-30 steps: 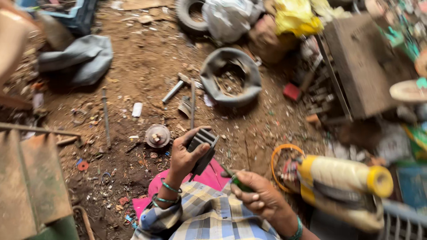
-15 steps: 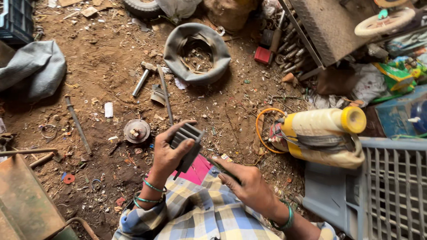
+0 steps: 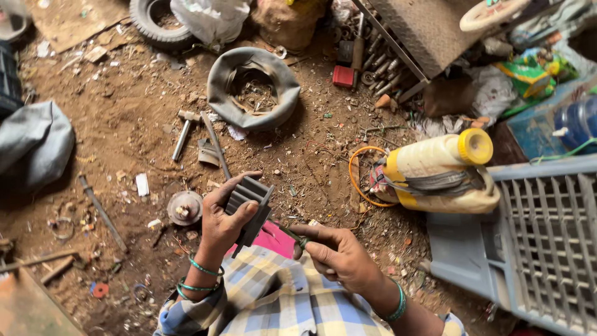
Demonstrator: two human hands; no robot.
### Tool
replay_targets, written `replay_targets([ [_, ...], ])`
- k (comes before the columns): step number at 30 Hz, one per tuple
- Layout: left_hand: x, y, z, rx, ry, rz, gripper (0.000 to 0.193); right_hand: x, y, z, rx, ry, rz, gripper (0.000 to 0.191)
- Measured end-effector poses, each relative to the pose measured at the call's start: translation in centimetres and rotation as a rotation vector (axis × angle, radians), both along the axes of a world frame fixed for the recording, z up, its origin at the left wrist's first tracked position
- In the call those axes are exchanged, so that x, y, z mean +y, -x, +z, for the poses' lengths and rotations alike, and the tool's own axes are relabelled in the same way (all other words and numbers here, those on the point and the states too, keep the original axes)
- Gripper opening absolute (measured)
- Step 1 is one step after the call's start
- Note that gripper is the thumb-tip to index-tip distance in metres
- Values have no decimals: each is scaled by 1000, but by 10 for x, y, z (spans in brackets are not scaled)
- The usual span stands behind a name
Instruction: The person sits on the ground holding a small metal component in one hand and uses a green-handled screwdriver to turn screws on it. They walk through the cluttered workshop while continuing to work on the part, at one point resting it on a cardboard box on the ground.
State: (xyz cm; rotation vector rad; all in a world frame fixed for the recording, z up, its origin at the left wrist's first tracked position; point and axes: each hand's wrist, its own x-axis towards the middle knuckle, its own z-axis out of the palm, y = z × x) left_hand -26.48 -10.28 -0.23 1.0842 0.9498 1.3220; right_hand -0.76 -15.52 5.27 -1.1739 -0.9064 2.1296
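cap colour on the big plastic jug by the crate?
Yellow cap, on a cream jug with a yellow base; head view.

A yellow plastic jug (image 3: pixel 435 174) lies right of centre; green printed packets (image 3: pixel 528 78) lie upper right.

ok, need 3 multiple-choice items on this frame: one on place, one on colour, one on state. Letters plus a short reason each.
1. Where does the cut tyre piece holding scrap lie?
A. on the dirt floor ahead of the hands
B. inside the grey crate
C. on the person's lap

2. What colour is the cap on the cream jug?
A. red
B. yellow
C. black

3. How is the dark finned part held?
A. lying loose on the ground
B. pinched by both hands
C. gripped in the left hand

Key: 1 A, it sits on bare soil beyond the hands. 2 B, the round cap is yellow. 3 C, left fingers wrap it, while the right hand holds a thin green-handled tool toward it.
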Motion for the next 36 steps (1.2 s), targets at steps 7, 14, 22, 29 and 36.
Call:
replay_targets([
  [7,52,5,-1,-24,-22,-116,58,17,29,30,-692,-1129,74,41],
  [14,82,15,6,-27,-76,-175,66,18,40,17,10,-112,-402,48],
  [22,104,-2,1,32,-156,-523,68,-40,57,-25,409,326,-638,35],
  [29,98,-49,-30,77,-196,-822,72,-97,87,-34,-74,-64,-895,31],
  [36,60,-102,-43,171,-81,-1082,76,-134,97,-4,-1390,-615,-781,38],
])
